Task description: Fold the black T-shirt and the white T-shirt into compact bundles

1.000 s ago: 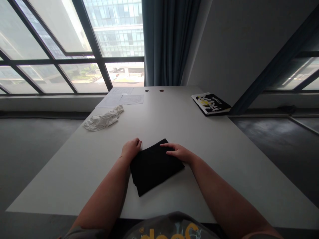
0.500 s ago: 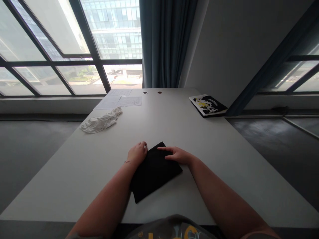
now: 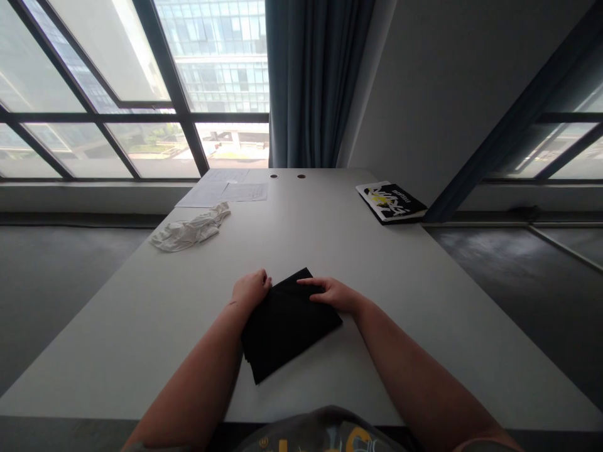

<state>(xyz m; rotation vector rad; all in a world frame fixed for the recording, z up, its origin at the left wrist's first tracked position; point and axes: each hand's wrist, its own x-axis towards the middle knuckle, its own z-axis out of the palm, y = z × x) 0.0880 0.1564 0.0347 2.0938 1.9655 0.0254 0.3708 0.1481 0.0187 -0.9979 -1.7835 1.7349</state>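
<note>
A flat, black, four-cornered piece (image 3: 289,336) lies at a slant on the white table (image 3: 358,251) in front of me; it looks folded, with stepped layers at its lower left edge. I cannot tell if it is cloth or paper. My left hand (image 3: 252,290) is closed at its upper left edge, fingers curled, their tips partly hidden. Across the upper right part, my right hand (image 3: 332,295) rests with its index finger stretched out and the thumb apart, pressing on the surface from above.
Crumpled white cloth (image 3: 191,231) lies at the table's left side, with printed paper sheets (image 3: 245,191) behind it. At the far right edge sits a black and white book (image 3: 393,202). Two round holes pierce the far end of the table, before a blue curtain (image 3: 320,88).
My left hand has slid slightly to the left, and the left edge of the black piece has shifted outward with it. The right hand has stayed nearly still.
</note>
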